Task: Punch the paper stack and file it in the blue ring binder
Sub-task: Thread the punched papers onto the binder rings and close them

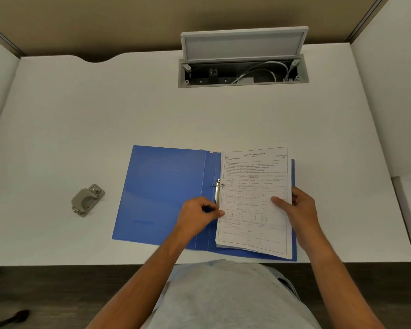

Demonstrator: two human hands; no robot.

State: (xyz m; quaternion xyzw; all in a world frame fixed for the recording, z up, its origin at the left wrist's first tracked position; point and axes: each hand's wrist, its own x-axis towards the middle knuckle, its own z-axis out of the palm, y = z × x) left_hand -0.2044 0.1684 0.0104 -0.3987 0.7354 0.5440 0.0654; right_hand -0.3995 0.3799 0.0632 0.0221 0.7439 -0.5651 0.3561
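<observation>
The blue ring binder (161,193) lies open on the white desk, near its front edge. A stack of printed paper (254,205) rests on the binder's right half, its left edge against the metal ring mechanism (217,189). The upper ring passes through the sheets. My left hand (197,218) pinches the stack's left edge at the lower ring, which it hides. My right hand (297,207) grips the stack's right edge, thumb on top. A grey hole punch (87,200) sits on the desk to the left of the binder.
An open cable hatch (243,72) with its lid raised and white cables inside sits at the back of the desk (105,115). White partitions flank the desk on both sides. My torso in a grey shirt is at the front edge.
</observation>
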